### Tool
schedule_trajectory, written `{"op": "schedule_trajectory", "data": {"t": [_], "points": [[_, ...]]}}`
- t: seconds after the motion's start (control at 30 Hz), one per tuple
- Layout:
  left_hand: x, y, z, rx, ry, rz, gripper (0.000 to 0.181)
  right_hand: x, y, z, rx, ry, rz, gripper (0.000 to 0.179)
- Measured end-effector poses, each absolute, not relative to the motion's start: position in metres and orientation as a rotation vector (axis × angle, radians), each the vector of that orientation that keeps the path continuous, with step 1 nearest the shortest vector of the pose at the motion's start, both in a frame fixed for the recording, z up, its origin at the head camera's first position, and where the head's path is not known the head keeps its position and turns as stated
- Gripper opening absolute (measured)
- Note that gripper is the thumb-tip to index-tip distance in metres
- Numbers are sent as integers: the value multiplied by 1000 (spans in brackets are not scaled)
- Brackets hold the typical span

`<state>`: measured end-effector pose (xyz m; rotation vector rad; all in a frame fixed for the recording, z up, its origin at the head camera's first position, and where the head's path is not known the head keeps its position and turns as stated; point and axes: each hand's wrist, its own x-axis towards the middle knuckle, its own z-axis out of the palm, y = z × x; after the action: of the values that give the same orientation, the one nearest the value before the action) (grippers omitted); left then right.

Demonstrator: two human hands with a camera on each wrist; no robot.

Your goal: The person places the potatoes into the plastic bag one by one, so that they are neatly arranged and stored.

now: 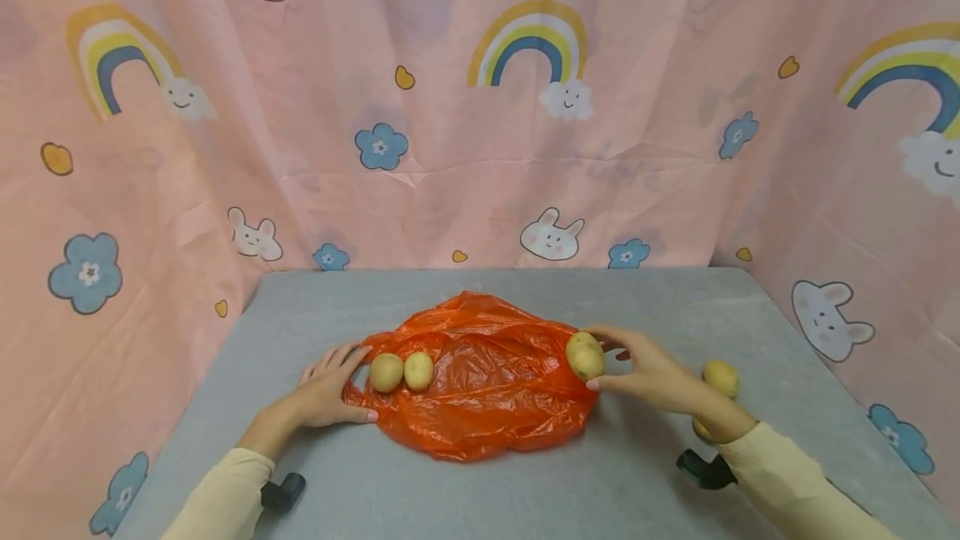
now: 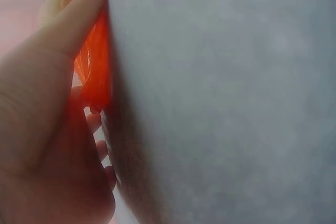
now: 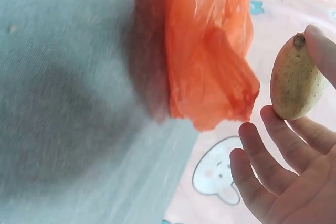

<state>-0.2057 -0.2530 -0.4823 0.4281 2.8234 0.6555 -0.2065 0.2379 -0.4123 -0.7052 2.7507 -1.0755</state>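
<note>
A crumpled orange plastic bag [image 1: 480,390] lies on the grey table. My right hand [image 1: 637,369] pinches a potato [image 1: 585,356] between thumb and fingertips over the bag's right end. In the right wrist view this potato [image 3: 295,80] is held up beside the bag [image 3: 207,56], with the lower fingers spread. My left hand [image 1: 330,390] lies at the bag's left edge, its fingers spread along it and the thumb touching the plastic. Close to these fingers, a browner round potato [image 1: 386,372] and a smaller yellow potato [image 1: 418,371] sit side by side on the bag.
Near my right forearm lies another yellow potato [image 1: 721,377], with one more [image 1: 702,430] partly hidden under the arm. Dark wrist-camera mounts [image 1: 283,492] show at both wrists. A pink patterned curtain [image 1: 465,190] encloses the table's back and sides.
</note>
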Motion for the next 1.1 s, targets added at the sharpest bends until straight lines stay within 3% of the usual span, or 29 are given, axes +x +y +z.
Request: {"op": "schedule_trajectory", "data": {"t": [0.67,1.1], "points": [[-211,-259,-499,444,2845,701,113,-197,206,-399,-747,2734,-1096,71],[-205,-256,-486,483,2823,712,113,-191,173,-400,-782,2655,-1140,69]]}}
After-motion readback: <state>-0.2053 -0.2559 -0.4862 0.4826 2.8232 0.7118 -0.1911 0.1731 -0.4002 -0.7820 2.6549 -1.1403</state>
